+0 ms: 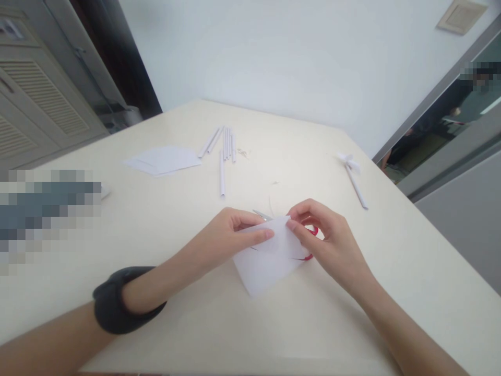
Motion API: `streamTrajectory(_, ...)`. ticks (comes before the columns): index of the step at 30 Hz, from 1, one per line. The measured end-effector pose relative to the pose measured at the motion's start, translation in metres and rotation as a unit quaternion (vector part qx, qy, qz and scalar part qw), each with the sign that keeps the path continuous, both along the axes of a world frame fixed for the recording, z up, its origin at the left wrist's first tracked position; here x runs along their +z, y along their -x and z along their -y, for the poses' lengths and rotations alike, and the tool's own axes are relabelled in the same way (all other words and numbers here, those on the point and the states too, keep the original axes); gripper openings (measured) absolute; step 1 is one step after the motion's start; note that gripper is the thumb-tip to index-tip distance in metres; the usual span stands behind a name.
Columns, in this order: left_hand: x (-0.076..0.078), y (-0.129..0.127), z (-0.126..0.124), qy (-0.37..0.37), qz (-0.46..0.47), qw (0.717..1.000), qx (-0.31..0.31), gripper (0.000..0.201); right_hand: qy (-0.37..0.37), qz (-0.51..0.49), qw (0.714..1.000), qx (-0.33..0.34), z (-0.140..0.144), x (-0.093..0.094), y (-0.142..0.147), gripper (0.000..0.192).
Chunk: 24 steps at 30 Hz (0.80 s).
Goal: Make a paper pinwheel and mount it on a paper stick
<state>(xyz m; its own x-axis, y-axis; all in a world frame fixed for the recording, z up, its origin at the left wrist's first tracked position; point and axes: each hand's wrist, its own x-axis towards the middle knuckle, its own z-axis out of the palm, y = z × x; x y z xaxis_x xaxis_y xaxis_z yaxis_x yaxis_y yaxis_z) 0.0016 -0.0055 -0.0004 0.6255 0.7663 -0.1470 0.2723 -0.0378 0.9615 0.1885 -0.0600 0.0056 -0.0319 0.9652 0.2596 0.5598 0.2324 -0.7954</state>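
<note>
Between both hands is a white sheet of paper [263, 271], held low over the table with one part folded or overlapping another. My left hand [242, 230] grips its upper left side, thumb on top and fingers behind. At the upper right corner, my right hand [319, 227] pinches the paper between thumb and fingers. Red-handled scissors [315, 230] lie behind and under the sheet; their metal tip shows near my left fingers, and the paper hides most of the rest.
Several rolled paper tubes [222, 175] lie at the back middle, beside small scraps [243, 152]. White paper sheets [164, 159] rest to the left. A paper flower on a rolled stem [357, 185] lies at the right. A wall [266, 57] borders the table's [188, 334] far edge.
</note>
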Motion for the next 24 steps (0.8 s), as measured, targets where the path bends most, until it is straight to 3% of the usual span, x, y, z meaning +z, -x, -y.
streamTrajectory(3,0.001,-0.002,0.003,0.029,0.016,0.999,-0.036,0.027,-0.004,0.001,1.0,0.013,0.001,0.0,0.002,0.007)
streamTrajectory(6,-0.003,-0.004,0.005,0.038,0.046,0.998,-0.035,0.026,0.01,0.006,1.0,0.025,0.002,-0.002,0.004,0.009)
streamTrajectory(10,-0.006,-0.003,0.009,0.003,0.056,0.998,-0.022,0.024,0.013,0.009,0.999,0.029,0.002,-0.006,0.006,0.015)
streamTrajectory(13,-0.001,-0.003,0.01,-0.021,0.041,0.999,-0.016,0.025,-0.029,0.033,0.999,0.02,0.003,-0.009,0.008,0.019)
streamTrajectory(17,0.004,-0.003,0.01,-0.05,-0.008,0.999,0.003,0.026,-0.082,0.067,0.994,0.022,0.004,-0.01,0.009,0.017)
streamTrajectory(24,0.002,-0.003,0.009,-0.097,0.0,0.995,0.018,0.023,-0.111,0.057,0.992,0.025,0.004,-0.009,0.01,0.014)
